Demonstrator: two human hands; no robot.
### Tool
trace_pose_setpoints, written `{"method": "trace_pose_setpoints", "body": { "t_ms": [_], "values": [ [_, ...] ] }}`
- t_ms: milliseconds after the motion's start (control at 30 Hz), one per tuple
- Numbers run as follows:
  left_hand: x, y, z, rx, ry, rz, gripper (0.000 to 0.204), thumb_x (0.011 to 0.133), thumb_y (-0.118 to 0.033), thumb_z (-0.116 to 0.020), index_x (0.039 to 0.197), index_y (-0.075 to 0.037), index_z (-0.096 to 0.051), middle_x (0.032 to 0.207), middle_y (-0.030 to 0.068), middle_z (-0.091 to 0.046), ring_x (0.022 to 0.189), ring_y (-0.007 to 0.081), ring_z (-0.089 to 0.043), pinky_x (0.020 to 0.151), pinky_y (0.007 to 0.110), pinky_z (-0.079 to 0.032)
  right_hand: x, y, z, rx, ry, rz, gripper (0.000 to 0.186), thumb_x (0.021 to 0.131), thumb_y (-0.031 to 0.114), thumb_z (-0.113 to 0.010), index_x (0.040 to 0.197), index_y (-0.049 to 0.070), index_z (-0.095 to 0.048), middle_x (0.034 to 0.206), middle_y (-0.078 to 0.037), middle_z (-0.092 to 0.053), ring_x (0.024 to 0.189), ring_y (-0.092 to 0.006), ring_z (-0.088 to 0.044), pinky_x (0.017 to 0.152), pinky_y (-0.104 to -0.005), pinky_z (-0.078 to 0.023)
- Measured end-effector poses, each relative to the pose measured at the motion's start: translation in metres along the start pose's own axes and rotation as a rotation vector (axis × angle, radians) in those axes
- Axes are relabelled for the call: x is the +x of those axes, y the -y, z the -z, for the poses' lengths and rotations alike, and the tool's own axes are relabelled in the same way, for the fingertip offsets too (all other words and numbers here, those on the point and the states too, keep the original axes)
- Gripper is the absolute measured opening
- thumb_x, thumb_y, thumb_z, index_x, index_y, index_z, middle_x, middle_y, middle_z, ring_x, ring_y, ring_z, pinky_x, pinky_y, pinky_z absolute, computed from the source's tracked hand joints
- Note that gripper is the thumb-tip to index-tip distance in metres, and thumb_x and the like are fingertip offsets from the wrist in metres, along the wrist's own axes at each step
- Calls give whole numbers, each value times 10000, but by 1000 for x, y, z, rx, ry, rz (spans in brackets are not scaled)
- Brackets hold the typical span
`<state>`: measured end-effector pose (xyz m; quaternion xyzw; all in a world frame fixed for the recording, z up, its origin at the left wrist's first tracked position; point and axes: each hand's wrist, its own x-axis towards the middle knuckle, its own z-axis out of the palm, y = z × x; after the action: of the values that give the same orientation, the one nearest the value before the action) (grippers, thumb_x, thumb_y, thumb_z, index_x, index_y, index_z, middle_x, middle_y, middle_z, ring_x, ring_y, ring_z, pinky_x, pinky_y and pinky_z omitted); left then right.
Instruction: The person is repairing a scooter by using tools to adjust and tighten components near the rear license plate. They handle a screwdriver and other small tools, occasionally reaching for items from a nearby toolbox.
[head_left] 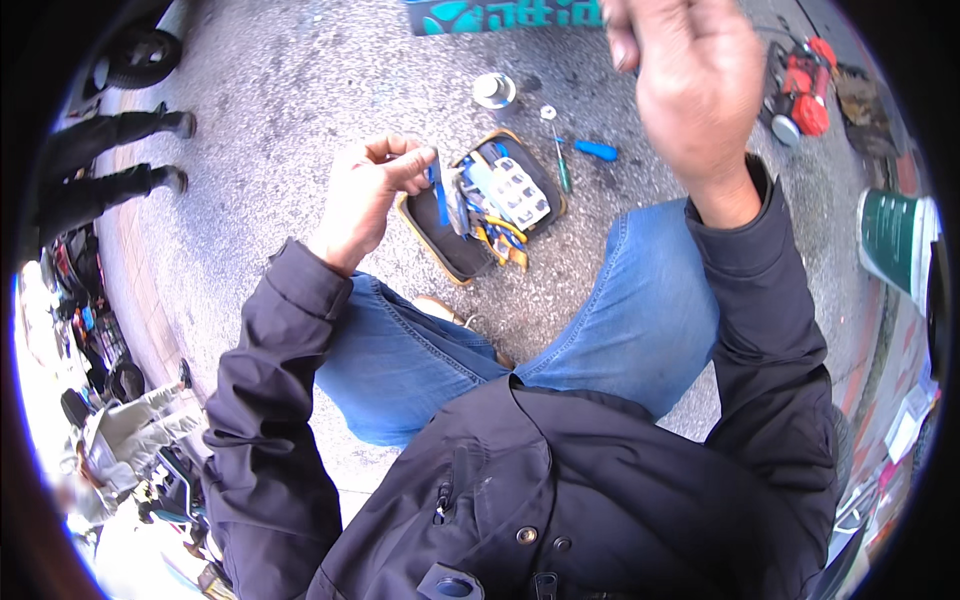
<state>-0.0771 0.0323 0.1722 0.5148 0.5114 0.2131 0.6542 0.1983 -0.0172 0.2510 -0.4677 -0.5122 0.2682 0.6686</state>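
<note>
Just above the open tool case (pixel 440 235), my left hand (pixel 368 195) pinches a small blue tool (pixel 437 185), shaft pointing down; my right hand (pixel 690 85) hangs loosely curled, well right, seemingly empty.

Head cam, looking straight down, fisheye.

One view only: it sits close above the dark jacket front (pixel 560 480) and blue-jeaned knees (pixel 650 300), facing the speckled grey pavement (pixel 280 130), edges bending outward.
</note>
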Motion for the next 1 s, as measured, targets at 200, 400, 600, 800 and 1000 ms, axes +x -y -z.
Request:
{"method": "trace_pose_setpoints", "body": {
  "t_ms": [200, 400, 600, 800, 1000],
  "values": [
    [-11, -23, 32, -323, -1, -213, 149, 979, -111, -699, 1071, 4, -674, 844, 45, -669, 732, 108, -604, 702, 248, -463, -26, -24, -29, -379, 335, 83, 210, 977, 261, -698, 1025, 56, -691, 789, -163, -686, 710, -318, -695, 655, -393, -526],
    [-8, -19, 40, -444, 17, -270, 149, 987, -125, -697, 1082, -20, -652, 1003, 100, -716, 739, 125, -618, 686, 254, -474, -45, -26, -47, -550, 439, -81, 233, 979, 284, -673, 1016, 55, -663, 816, -189, -691, 772, -385, -695, 652, -447, -520],
    [-6, -16, 44, -544, -4, -235, 150, 989, -116, -689, 1089, -16, -640, 1034, 130, -712, 769, 130, -633, 699, 258, -487, -46, -30, -58, -455, 472, -163, 211, 992, 254, -666, 1011, 44, -652, 773, -188, -674, 719, -359, -695, 636, -414, -514],
    [-6, -18, 43, -599, 6, -232, 155, 969, -113, -708, 1081, -17, -660, 932, 54, -694, 718, 104, -634, 684, 250, -500, -49, -34, -57, -412, 507, -222, 243, 994, 258, -672, 1026, 18, -694, 783, -198, -691, 700, -308, -712, 636, -380, -519],
    [-4, -15, 46, -608, 48, -201, 160, 990, -103, -669, 1098, 10, -637, 986, 122, -700, 753, 125, -622, 681, 250, -494, -47, -29, -58, -465, 535, -234, 274, 986, 271, -681, 1039, 3, -707, 781, -215, -695, 705, -326, -719, 642, -384, -528]
  ]
}}
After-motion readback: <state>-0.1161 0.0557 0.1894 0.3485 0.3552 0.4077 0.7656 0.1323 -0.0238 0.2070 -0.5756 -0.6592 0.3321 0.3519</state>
